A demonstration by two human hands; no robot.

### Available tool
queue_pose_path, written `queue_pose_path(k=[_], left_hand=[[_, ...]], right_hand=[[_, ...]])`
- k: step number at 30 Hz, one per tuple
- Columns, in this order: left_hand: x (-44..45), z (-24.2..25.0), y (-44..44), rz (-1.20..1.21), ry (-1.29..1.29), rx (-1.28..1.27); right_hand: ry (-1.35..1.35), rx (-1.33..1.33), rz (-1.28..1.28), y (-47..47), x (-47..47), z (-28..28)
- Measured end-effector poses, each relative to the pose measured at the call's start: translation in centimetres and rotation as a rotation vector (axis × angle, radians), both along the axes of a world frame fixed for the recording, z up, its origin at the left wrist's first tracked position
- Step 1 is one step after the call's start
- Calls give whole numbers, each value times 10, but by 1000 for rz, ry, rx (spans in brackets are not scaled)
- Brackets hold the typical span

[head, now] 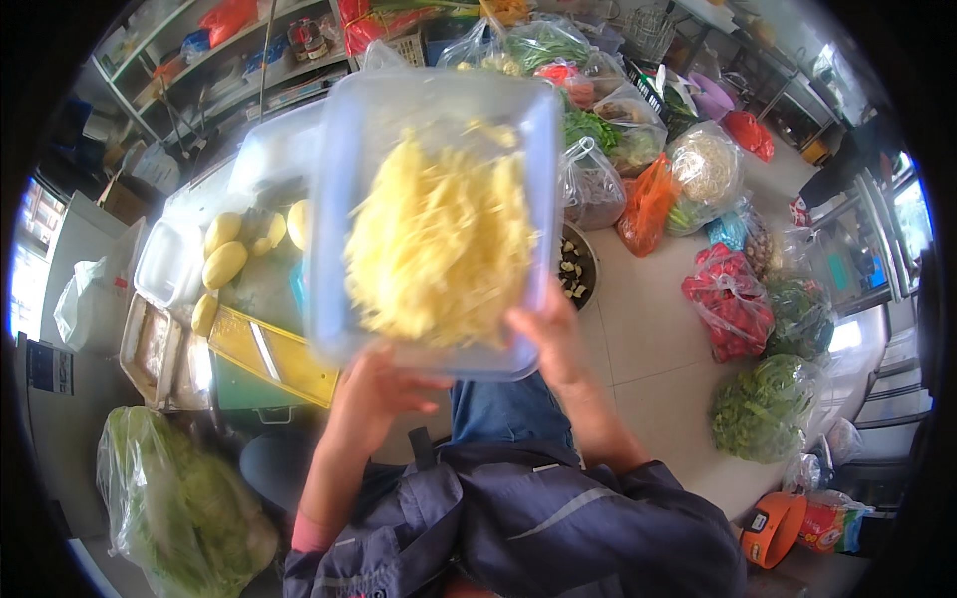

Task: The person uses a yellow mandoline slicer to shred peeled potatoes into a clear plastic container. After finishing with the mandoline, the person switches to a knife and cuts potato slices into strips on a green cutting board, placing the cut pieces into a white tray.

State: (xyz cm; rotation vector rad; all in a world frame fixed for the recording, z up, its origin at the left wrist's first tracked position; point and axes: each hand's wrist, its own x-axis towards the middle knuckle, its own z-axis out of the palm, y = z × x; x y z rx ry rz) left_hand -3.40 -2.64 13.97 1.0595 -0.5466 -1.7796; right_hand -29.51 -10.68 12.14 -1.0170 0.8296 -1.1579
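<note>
A translucent plastic tub (340, 149) with a mound of pale yellow potato shreds (445, 247) is held up in front of me, blurred. My right hand (549, 333) grips its near right corner, thumb over the rim. My left hand (377, 392) is at the near left corner, touching the near edge with some fingers spread below it. Beneath, on the worktop at left, a yellow mandoline slicer (273, 355) lies over a green surface. Several peeled potatoes (224, 265) sit beyond it. The tub hides part of the worktop.
An empty white tray (168, 261) and a stained tray (149, 350) stand at the worktop's left. Bagged leafy vegetables (179, 508) stand at lower left. A metal bowl (591, 261) of dark and pale pieces and several vegetable bags (729, 299) are on the tiled floor (650, 321).
</note>
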Motion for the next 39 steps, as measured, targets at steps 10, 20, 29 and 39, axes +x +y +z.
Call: queue_pose_path(k=[10,20,29,39], left_hand=[[14,14,-13,298,-174,-120],[34,-34,39,390,-203,196],[27,-65,66,234,-166,274],[73,-133,81,572,228,289]], right_hand=[[34,335,-454,-98,-130,-140],[-11,694,-385,-123,-138,-377],[878,630,-450,-118,-172,-384],[459,-483,-143,-133,41,-70]])
